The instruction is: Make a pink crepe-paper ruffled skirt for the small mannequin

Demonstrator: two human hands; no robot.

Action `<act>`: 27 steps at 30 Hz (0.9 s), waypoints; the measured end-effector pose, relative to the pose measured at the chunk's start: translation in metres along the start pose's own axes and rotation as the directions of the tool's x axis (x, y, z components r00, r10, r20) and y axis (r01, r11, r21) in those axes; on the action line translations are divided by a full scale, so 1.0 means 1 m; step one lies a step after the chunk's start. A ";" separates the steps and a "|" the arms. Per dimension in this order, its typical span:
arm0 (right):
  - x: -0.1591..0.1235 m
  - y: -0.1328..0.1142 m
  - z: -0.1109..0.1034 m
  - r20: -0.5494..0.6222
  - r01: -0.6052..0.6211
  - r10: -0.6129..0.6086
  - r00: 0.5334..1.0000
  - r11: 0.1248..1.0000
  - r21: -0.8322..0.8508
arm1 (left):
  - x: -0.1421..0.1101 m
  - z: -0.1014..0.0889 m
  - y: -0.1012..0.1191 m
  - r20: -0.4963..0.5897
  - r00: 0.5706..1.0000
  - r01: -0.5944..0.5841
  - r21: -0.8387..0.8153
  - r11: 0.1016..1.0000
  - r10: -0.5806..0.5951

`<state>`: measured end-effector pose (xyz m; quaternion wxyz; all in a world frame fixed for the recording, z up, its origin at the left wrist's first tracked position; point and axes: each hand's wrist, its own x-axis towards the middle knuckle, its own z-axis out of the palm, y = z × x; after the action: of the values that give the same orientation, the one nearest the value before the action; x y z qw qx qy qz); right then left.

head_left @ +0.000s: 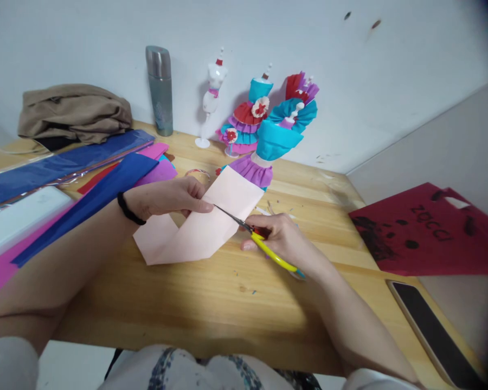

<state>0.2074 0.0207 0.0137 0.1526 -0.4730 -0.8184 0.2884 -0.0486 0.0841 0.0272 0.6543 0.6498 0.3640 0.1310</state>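
Note:
My left hand (187, 196) pinches the edge of a pale pink sheet of paper (203, 233) between thumb and fingers. The sheet is creased and bends down toward the table on its left side. Around the handles of yellow-handled scissors (274, 254), my right hand (282, 235) is closed. The scissor blades lie across the paper, their tips close to my left thumb. Just behind the paper stands a small mannequin (274, 142) in a turquoise top and purple skirt, partly hidden by the sheet.
Behind stand a bare white mannequin (214, 100), other dressed ones (250, 116) and a grey flask (160, 92). Coloured paper (93, 200), a white box (28, 216) and brown cloth (77, 114) lie left. A red bag (423, 233) and phone (435, 330) are right.

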 end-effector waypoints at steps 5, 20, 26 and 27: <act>0.000 -0.001 0.000 0.007 -0.040 0.040 0.999 0.999 0.004 | -0.002 -0.001 0.003 0.000 1.000 0.023 0.039 0.999 -0.023; -0.001 -0.003 -0.001 0.063 -0.036 0.036 0.997 0.999 0.003 | 0.000 0.003 0.000 -0.012 1.000 0.008 0.050 0.999 -0.008; -0.001 -0.001 0.003 0.053 -0.023 0.023 0.998 1.000 0.000 | 0.001 0.004 -0.001 -0.030 1.000 0.007 0.082 0.997 -0.005; -0.001 -0.001 0.003 0.046 -0.021 0.021 0.999 1.000 0.000 | 0.001 0.004 0.000 -0.037 0.999 0.015 0.078 0.997 -0.012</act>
<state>0.2059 0.0186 0.0121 0.1309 -0.4747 -0.8166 0.3012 -0.0454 0.0812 0.0261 0.6222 0.6701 0.3852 0.1241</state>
